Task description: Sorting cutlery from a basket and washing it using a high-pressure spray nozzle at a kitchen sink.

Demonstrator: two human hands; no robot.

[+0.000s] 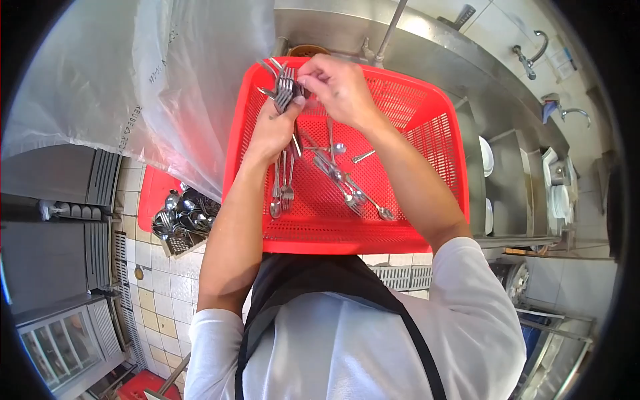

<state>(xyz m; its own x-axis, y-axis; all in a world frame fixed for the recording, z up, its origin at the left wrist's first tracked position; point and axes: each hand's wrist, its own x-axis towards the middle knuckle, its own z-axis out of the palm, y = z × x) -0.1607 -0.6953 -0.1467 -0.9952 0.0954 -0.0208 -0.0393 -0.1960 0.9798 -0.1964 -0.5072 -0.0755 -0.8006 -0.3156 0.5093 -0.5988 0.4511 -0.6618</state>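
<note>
My left hand (274, 125) grips a bundle of metal forks (285, 90), tines up, over the far left part of a red perforated plastic basket (345, 247). Close against the bundle's right side is my right hand (345, 90), thumb and fingers bent together at the forks; whether it pinches one is hidden by blur and overlap. On the basket floor lie loose spoons and forks (336, 175), several crossed in the middle. More cutlery (286, 192) lies side by side below my left wrist, with a spoon and forks among it.
Translucent plastic sheeting (100, 85) hangs at the left against the basket. Below it, a heap of spoons and forks (187, 210) fills a small perforated rack. Steel sink basins (505, 187) with white plates (486, 156) are at right, near wall taps (525, 62).
</note>
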